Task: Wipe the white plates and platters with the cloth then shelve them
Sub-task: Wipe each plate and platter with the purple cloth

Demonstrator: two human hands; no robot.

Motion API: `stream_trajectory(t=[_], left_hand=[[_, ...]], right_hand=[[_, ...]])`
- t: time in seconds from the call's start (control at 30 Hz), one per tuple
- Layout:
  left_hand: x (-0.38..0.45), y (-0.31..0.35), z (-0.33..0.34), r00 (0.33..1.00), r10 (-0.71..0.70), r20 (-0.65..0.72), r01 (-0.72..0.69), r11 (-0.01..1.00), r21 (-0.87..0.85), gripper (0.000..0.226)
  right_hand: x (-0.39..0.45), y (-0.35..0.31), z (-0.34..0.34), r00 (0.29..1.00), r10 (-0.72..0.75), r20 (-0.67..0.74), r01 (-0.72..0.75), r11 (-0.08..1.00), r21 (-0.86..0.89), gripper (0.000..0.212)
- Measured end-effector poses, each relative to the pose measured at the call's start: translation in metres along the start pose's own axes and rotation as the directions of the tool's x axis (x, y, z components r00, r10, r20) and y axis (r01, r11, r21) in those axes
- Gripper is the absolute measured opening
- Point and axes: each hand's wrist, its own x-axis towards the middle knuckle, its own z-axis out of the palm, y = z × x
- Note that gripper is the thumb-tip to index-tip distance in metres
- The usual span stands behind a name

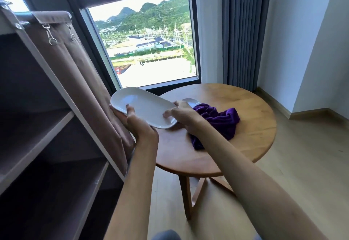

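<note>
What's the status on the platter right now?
Both hands hold the platter, left hand, right hand. Cloth lies on the table. Nothing blocks the shelf.

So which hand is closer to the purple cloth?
The right hand. It holds the platter's end right beside the cloth. The left hand grips the platter's other end, farther from the cloth, off the table edge.

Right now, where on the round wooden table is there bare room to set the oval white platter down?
Bare wood lies right of and behind the purple cloth on the round wooden table, and along the near edge. The left part is crowded: both hands hold the oval white platter there, beside a small white plate.
</note>
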Motion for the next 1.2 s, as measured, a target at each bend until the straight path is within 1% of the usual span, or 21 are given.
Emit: stream_trajectory(t=[0.03,0.07,0.13,0.17,0.2,0.23,0.27,0.33,0.37,0.4,0.47,0.6,0.67,0.73,0.8,0.87,0.9,0.97,1.07,1.2], left_hand=[[-0.001,0.006,-0.002,0.999,0.035,-0.007,-0.034,0.999,0.022,0.047],[0.000,0.015,-0.008,0.995,0.093,-0.020,-0.092,0.994,0.055,0.045],[0.000,0.031,-0.020,0.985,0.170,-0.038,-0.165,0.980,0.111,0.031],[0.001,0.041,-0.028,0.980,0.191,-0.060,-0.183,0.976,0.114,0.022],[0.002,0.049,-0.034,0.972,0.218,-0.085,-0.207,0.971,0.117,0.020],[0.003,0.060,-0.042,0.962,0.254,-0.100,-0.241,0.962,0.125,0.024],[0.003,0.070,-0.048,0.954,0.285,-0.094,-0.270,0.952,0.145,0.033],[0.001,0.090,-0.060,0.934,0.355,-0.044,-0.337,0.915,0.223,0.056],[0.000,0.099,-0.066,0.920,0.391,0.001,-0.377,0.886,0.272,0.066],[-0.001,0.112,-0.075,0.902,0.430,0.037,-0.419,0.852,0.314,0.075],[-0.006,0.136,-0.091,0.874,0.475,0.102,-0.475,0.789,0.391,0.089],[-0.017,0.182,-0.137,0.796,0.588,0.147,-0.566,0.634,0.527,0.100],[-0.026,0.201,-0.160,0.742,0.662,0.102,-0.578,0.556,0.597,0.102],[-0.036,0.218,-0.179,0.668,0.743,0.047,-0.570,0.470,0.674,0.103],[-0.042,0.229,-0.195,0.595,0.803,0.039,-0.531,0.357,0.769,0.103],[-0.045,0.238,-0.208,0.536,0.844,0.021,-0.433,0.254,0.865,0.102],[-0.047,0.243,-0.215,0.517,0.856,-0.008,-0.371,0.233,0.899,0.102],[-0.048,0.250,-0.224,0.498,0.865,-0.061,-0.269,0.221,0.937,0.101],[-0.047,0.257,-0.238,0.462,0.877,-0.128,-0.164,0.227,0.960,0.098],[-0.042,0.261,-0.247,0.423,0.882,-0.209,-0.066,0.260,0.963,0.093]], right_hand=[[0.001,-0.001,0.003,1.000,0.029,0.010,-0.030,0.991,0.132,0.031],[0.002,-0.004,0.009,0.998,0.055,-0.007,-0.052,0.974,0.222,0.031],[0.007,-0.008,0.016,0.990,0.101,-0.096,-0.063,0.939,0.339,0.035],[0.010,-0.012,0.022,0.986,0.103,-0.133,-0.047,0.928,0.370,0.036],[0.014,-0.015,0.027,0.983,0.096,-0.157,-0.027,0.920,0.390,0.034],[0.017,-0.021,0.036,0.984,0.088,-0.155,-0.020,0.919,0.394,0.028],[0.019,-0.027,0.045,0.986,0.085,-0.147,-0.021,0.918,0.397,0.021],[0.023,-0.043,0.068,0.988,0.066,-0.142,-0.003,0.915,0.404,0.013],[0.025,-0.052,0.081,0.987,0.052,-0.150,0.015,0.911,0.413,0.012],[0.026,-0.060,0.099,0.989,0.036,-0.143,0.028,0.908,0.419,0.016],[0.024,-0.078,0.130,0.994,0.002,-0.107,0.046,0.896,0.441,0.018],[0.007,-0.098,0.196,0.999,-0.013,0.052,-0.016,0.853,0.522,0.010],[-0.007,-0.102,0.225,0.987,-0.042,0.154,-0.050,0.833,0.551,0.012],[-0.023,-0.103,0.251,0.959,-0.093,0.269,-0.091,0.795,0.600,0.014],[-0.037,-0.103,0.271,0.938,-0.125,0.323,-0.108,0.780,0.617,0.009],[-0.047,-0.105,0.289,0.926,-0.137,0.350,-0.110,0.793,0.600,0.011],[-0.051,-0.107,0.299,0.918,-0.144,0.370,-0.113,0.798,0.591,0.015],[-0.056,-0.109,0.314,0.907,-0.167,0.388,-0.091,0.820,0.566,0.024],[-0.061,-0.111,0.336,0.890,-0.199,0.410,-0.026,0.876,0.482,0.045],[-0.060,-0.110,0.360,0.861,-0.222,0.458,0.019,0.913,0.407,0.056]])
